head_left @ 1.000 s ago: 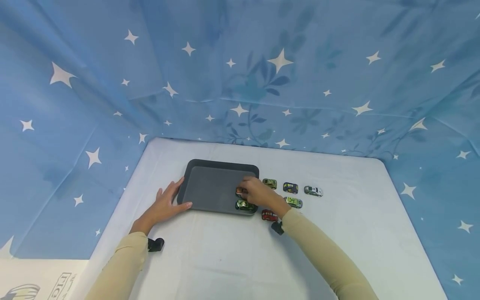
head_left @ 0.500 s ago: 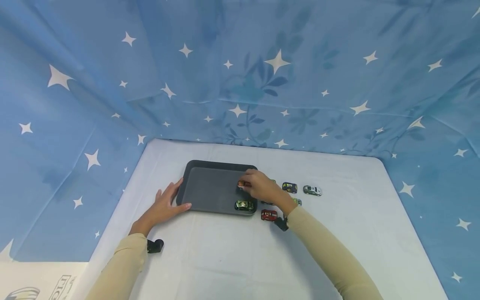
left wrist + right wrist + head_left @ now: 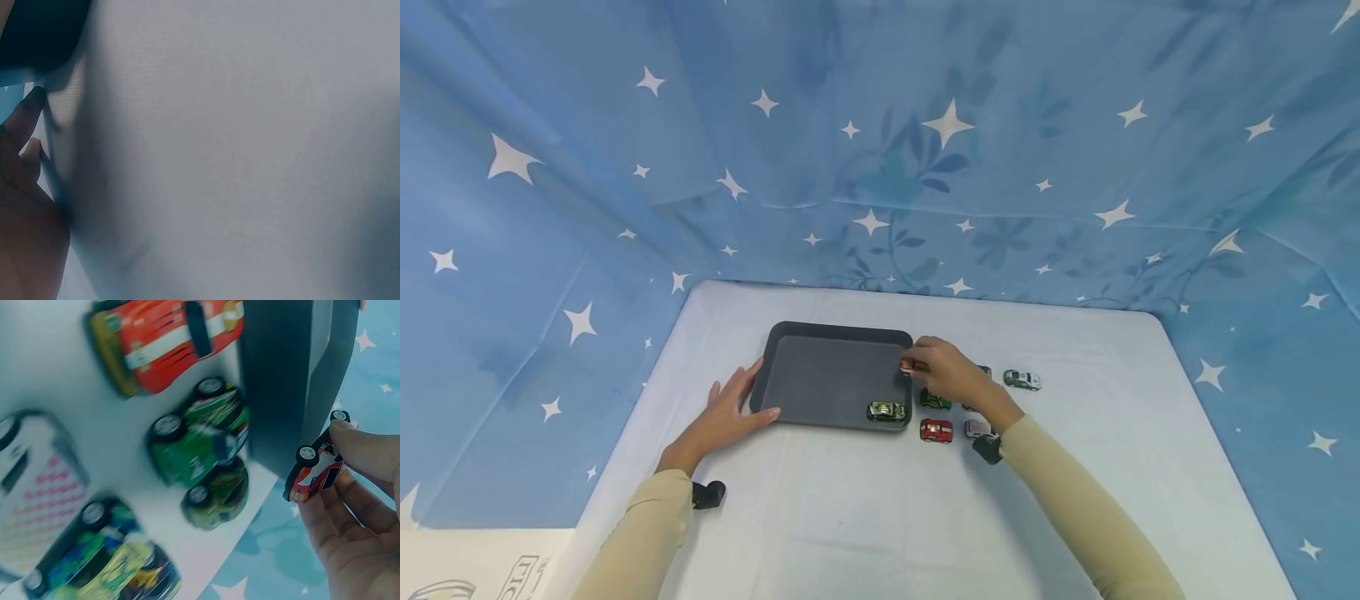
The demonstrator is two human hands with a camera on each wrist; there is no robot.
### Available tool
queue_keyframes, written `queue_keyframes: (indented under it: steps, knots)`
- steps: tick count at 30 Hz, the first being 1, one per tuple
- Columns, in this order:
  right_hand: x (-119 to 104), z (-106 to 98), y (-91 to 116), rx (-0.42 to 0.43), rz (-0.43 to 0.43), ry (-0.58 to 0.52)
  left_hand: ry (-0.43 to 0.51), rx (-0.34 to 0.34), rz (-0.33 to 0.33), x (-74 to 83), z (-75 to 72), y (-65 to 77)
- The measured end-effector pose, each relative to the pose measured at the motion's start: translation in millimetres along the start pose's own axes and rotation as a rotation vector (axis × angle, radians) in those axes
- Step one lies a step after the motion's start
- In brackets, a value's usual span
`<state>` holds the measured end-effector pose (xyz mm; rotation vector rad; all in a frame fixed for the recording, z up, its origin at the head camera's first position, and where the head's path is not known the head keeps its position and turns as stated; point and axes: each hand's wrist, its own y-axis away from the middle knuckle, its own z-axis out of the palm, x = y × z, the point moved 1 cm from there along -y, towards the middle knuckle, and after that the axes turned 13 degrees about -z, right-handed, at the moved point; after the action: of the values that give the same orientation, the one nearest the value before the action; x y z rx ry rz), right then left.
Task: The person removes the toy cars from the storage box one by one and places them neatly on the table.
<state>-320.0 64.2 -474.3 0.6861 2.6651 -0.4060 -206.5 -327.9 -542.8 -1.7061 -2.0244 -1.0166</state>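
Note:
A dark grey tray (image 3: 827, 379) lies on the white table, with a green-and-gold toy car (image 3: 886, 411) in its near right corner. My left hand (image 3: 726, 415) spreads its fingers along the tray's left rim, the thumb at the near left corner. Over the right rim, my right hand (image 3: 951, 373) pinches an orange-red toy car (image 3: 315, 472) between thumb and fingers; the right wrist view shows its wheels turned toward the camera. Beside the tray stand a red toy car with a white stripe (image 3: 936, 430) and a green toy car (image 3: 935, 399).
Farther right are a silver toy car (image 3: 1022, 380) and a white-and-pink one (image 3: 979, 428). The right hand and wrist partly cover others, such as a blue-green car (image 3: 106, 556). A blue star-printed curtain (image 3: 880, 150) rises behind the table.
My right hand has moved right with the orange-red car, from inside the tray to its right rim. The left hand has stayed on the tray's left side.

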Motion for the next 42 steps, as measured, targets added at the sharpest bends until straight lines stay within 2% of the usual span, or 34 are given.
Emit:
queue_keyframes:
  steps: [26, 42]
  knots:
    - [36.6, -20.7, 80.8, 0.051, 0.115, 0.028, -0.020, 0.008, 0.029, -0.4, 1.4, -2.4]
    - [51.1, -31.9, 133.9, 0.049, 0.209, 0.045, -0.021, 0.006, 0.011, 2.5, -0.3, 2.5]
